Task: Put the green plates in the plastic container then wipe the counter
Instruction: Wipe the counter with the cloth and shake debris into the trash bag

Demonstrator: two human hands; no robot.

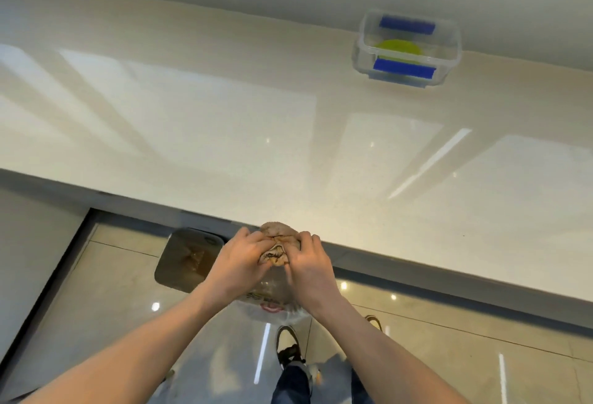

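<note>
Both hands at the near edge of the counter, working one bundled brownish cloth. Left hand has its fingers curled over the cloth's left side; right hand has its fingers curled over the right side. Cloth sits between the two sets of fingertips, bunched into a rounded lump, its far part lying on the counter lip, its near part over the edge. A thin plastic bag with a red mark hangs below the hands; cannot tell which hand carries it, if either.

Green plates lie flat inside the clear plastic container, which stands at the far right of the counter, close to the back wall. Blue latch bars on its near and far rims. Container is well apart from the hands.

Counter is pale, glossy, with window glare in broad streaks. Its near edge runs diagonally, far-left to near-right. Wide open surface lies between cloth and container, and to the left.

Below the edge: a dark bin just left of the left hand, tiled floor, a shoe.
</note>
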